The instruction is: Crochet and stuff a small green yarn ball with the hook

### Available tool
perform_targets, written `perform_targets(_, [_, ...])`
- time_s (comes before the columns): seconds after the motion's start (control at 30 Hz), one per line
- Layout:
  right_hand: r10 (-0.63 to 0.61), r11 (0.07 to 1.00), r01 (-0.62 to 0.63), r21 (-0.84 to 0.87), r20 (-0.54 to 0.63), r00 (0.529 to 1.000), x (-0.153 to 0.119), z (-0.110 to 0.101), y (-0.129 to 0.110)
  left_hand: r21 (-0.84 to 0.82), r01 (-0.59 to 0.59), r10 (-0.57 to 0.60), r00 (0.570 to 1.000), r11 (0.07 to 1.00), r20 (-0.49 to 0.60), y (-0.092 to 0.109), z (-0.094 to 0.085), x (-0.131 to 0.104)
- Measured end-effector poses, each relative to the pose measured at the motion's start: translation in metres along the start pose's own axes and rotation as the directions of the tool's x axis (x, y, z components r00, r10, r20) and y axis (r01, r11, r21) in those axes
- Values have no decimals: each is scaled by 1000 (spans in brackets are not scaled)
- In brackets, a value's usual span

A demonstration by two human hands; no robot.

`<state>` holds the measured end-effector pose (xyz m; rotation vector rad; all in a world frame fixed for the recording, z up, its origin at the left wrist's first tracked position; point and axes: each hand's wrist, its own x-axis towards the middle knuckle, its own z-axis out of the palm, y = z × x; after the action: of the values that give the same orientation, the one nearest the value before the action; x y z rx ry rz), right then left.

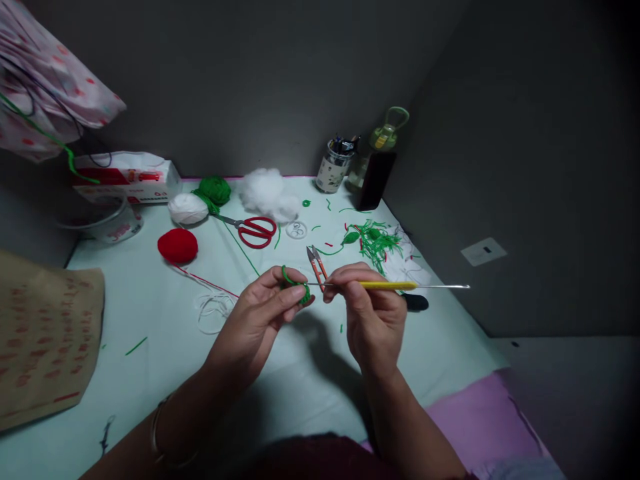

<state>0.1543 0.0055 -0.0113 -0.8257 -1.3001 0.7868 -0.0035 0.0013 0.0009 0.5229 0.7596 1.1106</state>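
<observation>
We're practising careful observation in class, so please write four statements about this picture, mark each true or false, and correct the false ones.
1. The right hand holds a slim metal hook with a yellow handle. True.
2. The left hand holds a round red yarn ball. False: the left hand holds a small green yarn piece.
3. The red-handled metal scissors lie on the pale green table cover. True.
4. The fluffy white stuffing is inside the clear plastic tub. False: the stuffing lies on the table cover.

Only illegible print (23, 340): bag (50, 337), pack (125, 175), tub (120, 231)
</observation>
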Motion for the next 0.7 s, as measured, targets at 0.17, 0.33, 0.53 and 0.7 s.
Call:
perform_targets(0.17, [-30,999,30,-12,-11,999,0,2,-1,-3,4,-4,1000,1000,5,0,0,1])
perform_targets(0.33, [-135,980,138,-141,29,990,-2,3,-10,14,-13,13,1000,1000,-9,1,0,-1])
perform_targets(0.53, [-263,916,286,-280,117,958,-6,2,-14,59,-55,56,998,997,-26,1,4,-2])
perform_targets(0.7, [-218,952,239,-192,124,968,-7,5,-8,25,-24,24,999,999,22,2,7,-3])
